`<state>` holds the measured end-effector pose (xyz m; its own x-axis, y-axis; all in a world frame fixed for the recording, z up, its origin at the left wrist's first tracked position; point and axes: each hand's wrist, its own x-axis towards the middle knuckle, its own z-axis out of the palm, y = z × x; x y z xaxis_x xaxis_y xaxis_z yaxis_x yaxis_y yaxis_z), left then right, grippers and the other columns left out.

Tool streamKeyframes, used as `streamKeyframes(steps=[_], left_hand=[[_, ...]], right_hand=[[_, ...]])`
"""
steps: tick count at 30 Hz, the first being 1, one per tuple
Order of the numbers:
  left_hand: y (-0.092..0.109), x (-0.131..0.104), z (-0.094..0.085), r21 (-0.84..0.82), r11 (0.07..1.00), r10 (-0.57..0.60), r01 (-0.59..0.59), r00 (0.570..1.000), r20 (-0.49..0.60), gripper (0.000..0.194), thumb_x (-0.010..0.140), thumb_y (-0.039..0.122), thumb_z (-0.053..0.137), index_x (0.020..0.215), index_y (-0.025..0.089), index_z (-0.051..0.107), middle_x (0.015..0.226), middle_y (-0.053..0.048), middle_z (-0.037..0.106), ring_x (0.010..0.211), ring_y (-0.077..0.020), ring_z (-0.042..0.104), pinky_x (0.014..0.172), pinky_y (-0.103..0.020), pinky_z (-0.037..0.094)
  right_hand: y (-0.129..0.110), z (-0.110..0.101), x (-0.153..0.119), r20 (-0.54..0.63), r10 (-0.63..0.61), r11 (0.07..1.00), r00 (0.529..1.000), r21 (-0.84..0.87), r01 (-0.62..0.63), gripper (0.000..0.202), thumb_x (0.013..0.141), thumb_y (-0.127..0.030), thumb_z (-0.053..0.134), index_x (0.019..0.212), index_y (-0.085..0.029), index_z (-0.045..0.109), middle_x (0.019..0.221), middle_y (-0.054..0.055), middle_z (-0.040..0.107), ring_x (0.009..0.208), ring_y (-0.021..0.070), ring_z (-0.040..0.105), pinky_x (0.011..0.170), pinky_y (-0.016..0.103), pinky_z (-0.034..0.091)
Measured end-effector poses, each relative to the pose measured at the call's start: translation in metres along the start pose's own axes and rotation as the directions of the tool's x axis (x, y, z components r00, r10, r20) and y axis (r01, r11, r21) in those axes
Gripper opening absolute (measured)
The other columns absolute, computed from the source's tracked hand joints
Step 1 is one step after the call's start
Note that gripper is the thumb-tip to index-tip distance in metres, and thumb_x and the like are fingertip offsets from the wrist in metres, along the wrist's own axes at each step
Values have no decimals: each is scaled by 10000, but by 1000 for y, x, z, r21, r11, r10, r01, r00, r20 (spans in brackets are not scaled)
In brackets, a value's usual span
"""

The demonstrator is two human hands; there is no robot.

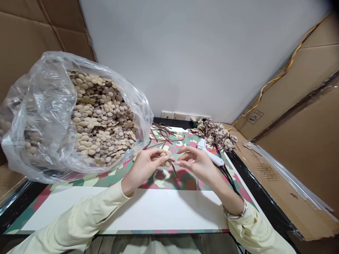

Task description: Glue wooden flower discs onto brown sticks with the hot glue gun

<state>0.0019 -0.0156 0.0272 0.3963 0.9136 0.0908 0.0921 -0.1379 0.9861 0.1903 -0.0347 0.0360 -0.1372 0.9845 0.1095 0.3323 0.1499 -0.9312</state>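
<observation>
My left hand (pixel 148 164) pinches a beige flower-shaped piece (pixel 166 155) between thumb and fingers, above the middle of the patterned mat. A thin brown strip (pixel 174 171) hangs from the piece, between my two hands. Just to the right, my right hand (pixel 194 160) has its thumb and fingers curved toward the strip, with the fingertips close to its upper end. Whether they grip it is too small to tell. Behind the right hand lies a white glue gun (pixel 209 151), partly covered by the hand.
A large clear plastic bag (pixel 143 106) full of flower pieces stands at the left. Loose brown strips (pixel 165 133) lie behind my hands. A pile of flowers with strips (pixel 218 135) is at the back right. Cardboard (pixel 299 120) and black cables (pixel 230 180) are on the right.
</observation>
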Motion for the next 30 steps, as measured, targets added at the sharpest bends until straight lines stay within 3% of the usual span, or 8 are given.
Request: streamKeyframes(steps=[6, 10, 13, 17, 23, 30], left_hand=[[4, -1, 0, -34, 999, -21, 22, 999, 33, 215, 781, 311, 595, 883, 124, 629, 783, -44, 662, 706, -172, 660, 557, -208, 496], [7, -1, -1, -10, 1000, 6, -6, 1000, -5, 184, 781, 276, 603, 884, 127, 629, 706, -16, 652, 650, -143, 653, 553, -190, 486], [7, -2, -2, 3, 1000, 14, -14, 1000, -11, 179, 786, 272, 598, 882, 125, 631, 678, -19, 659, 644, -140, 647, 551, -190, 483], [7, -1, -2, -6, 1000, -6, 6, 1000, -1, 175, 785, 274, 601, 865, 120, 625, 680, -37, 673, 640, -147, 649, 526, -192, 476], [7, -2, -2, 9, 1000, -24, 24, 1000, -7, 178, 787, 271, 603, 884, 124, 627, 701, -39, 678, 648, -145, 650, 509, -182, 469], [4, -1, -1, 104, 988, 108, -112, 993, 38, 143, 795, 253, 591, 872, 146, 647, 787, -26, 675, 703, -129, 625, 580, -180, 475]], right_hand=[[-3, -1, -1, 10, 0, 997, 1000, -75, 1, 195, 682, -235, 679, 851, -177, 602, 686, 38, 698, 664, 191, 659, 603, 287, 486], [-6, -15, 2, 145, 8, 998, 989, -55, 1, 260, 714, -321, 664, 937, -192, 629, 864, 52, 703, 814, 202, 656, 682, 296, 486], [-7, -30, 3, 180, 17, 978, 984, -208, 21, 210, 791, -361, 581, 889, -199, 671, 935, 49, 686, 859, 198, 621, 701, 290, 453], [-3, -38, 5, 112, 14, 925, 994, -379, 30, 312, 868, -408, 456, 767, -176, 640, 781, 41, 669, 722, 175, 585, 623, 277, 401], [2, -25, 5, 134, -24, 925, 991, -374, 73, 370, 920, -407, 338, 657, -188, 477, 594, -7, 568, 557, 124, 511, 574, 250, 368], [-1, -3, 2, 337, -31, 967, 941, -227, 113, 308, 822, -462, 512, 810, -178, 631, 763, 13, 611, 687, 140, 523, 589, 231, 362]])
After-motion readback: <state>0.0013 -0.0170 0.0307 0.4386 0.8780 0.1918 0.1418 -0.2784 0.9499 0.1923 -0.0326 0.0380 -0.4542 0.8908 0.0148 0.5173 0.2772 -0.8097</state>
